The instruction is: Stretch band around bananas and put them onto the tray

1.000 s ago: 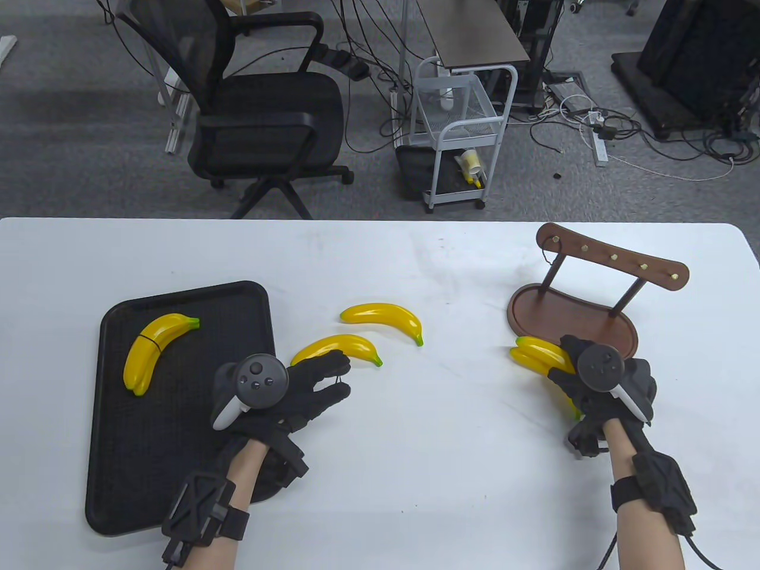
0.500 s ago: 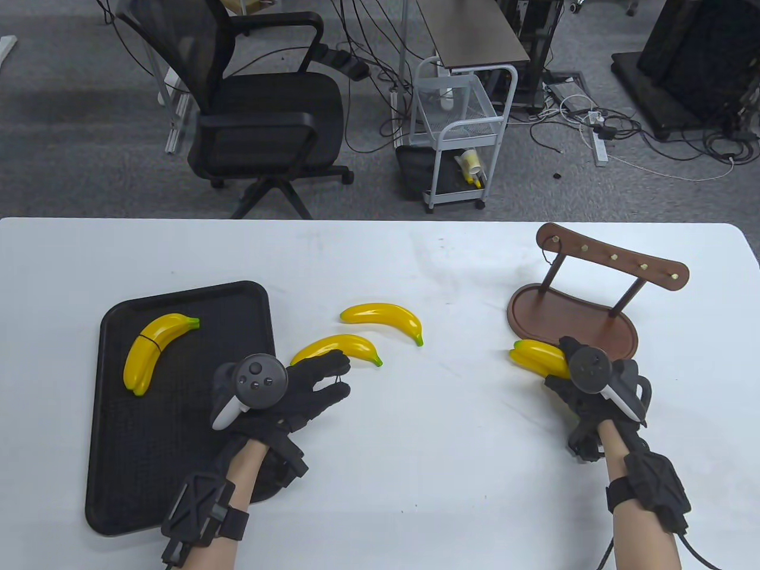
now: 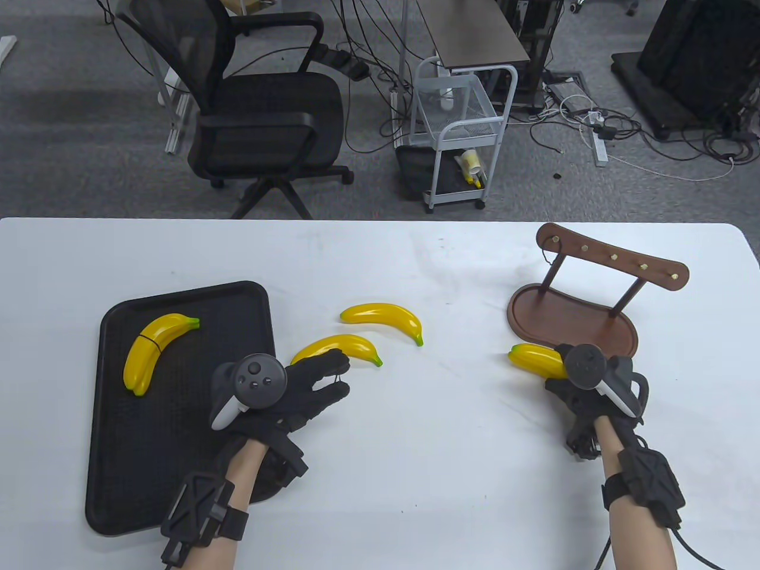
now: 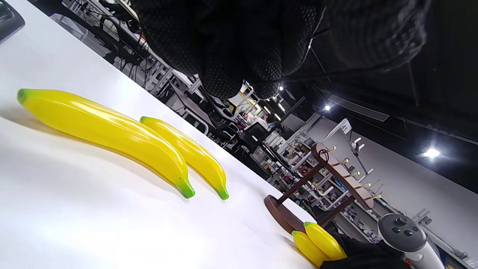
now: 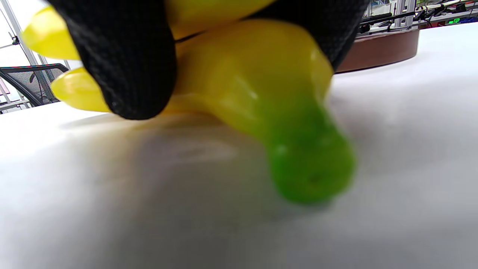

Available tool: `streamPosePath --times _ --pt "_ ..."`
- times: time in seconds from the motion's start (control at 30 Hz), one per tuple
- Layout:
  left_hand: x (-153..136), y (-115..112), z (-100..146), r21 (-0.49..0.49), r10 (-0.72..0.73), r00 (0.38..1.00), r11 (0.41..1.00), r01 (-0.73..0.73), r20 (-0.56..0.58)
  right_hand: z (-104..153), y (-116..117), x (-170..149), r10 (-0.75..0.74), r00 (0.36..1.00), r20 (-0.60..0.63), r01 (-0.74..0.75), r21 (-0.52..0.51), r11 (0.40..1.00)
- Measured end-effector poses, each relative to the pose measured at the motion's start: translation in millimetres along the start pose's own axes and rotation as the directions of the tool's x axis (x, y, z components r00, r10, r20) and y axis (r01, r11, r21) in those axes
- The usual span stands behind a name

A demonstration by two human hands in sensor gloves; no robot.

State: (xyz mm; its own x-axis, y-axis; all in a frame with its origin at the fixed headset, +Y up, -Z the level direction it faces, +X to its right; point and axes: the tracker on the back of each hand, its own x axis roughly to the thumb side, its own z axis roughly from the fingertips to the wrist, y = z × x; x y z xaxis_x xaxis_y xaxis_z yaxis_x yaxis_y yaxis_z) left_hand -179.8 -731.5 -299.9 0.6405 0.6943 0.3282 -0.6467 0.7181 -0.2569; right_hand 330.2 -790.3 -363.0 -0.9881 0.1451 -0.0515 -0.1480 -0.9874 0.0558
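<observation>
— Honestly, what can't you make out?

— My right hand [image 3: 585, 386] and its tracker cover most of the banana pair [image 3: 533, 360]; the table view shows only one yellow end. In the right wrist view my fingers [image 5: 123, 63] block much of it, and the green stem tip is blurred.

— Is your grip closed on it?

— Yes, my right fingers curl round both bananas, low over the white worktop [image 3: 439, 463], beside the wooden stand [image 3: 570, 314]. They poke out toward ten o'clock from my hand.

— And the left?

— My left hand [image 3: 285, 392] lies relaxed, fingers straight, holding nothing. Two loose bananas [image 3: 338, 347] sit just past my fingertips at one o'clock. A banded pair [image 3: 155, 347] lies on the black tray [image 3: 119, 475].

— A band on yours?

— A thin dark line crosses them; I cannot tell more.
</observation>
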Motion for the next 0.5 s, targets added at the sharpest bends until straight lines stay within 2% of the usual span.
streamPosePath --times 0.5 --pt "0.2 0.5 0.2 0.002 0.003 1.000 1.000 -0.003 0.002 -1.6 -2.7 -3.5 -0.032 0.999 0.003 0.032 -0.032 0.999"
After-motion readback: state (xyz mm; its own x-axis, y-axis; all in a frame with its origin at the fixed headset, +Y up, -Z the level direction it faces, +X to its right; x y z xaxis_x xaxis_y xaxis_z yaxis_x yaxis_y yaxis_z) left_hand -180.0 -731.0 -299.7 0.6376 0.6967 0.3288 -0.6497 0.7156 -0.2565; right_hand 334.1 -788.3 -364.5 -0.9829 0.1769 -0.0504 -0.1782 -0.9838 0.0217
